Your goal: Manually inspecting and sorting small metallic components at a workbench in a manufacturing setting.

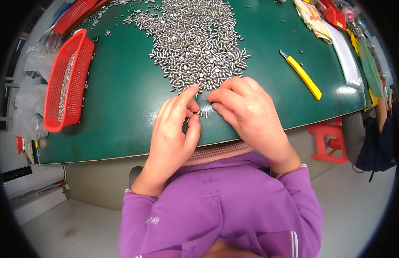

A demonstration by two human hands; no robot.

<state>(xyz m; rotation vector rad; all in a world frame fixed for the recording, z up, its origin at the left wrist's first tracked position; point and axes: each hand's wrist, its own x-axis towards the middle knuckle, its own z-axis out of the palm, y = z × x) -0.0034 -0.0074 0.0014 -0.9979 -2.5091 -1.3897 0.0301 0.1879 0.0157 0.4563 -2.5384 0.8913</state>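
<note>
A broad heap of small silvery metal pins [195, 47] covers the middle of the green tabletop [122, 94]. At its near edge, my left hand [169, 124] has its fingers curled, the index finger reaching toward the heap. A small pin shows between its thumb and curled fingers. My right hand [251, 107] faces it with thumb and fingertips pinched on what looks like one pin, mostly hidden. Between the two hands, several loose pins [204, 114] lie on the table.
A long red basket [51, 101] of small metal parts stands at the left. The yellow utility knife [303, 78] lies right of the heap, its blade showing. Below the table's front edge is a pink basket [216, 152]; a red stool [328, 139] stands at the right.
</note>
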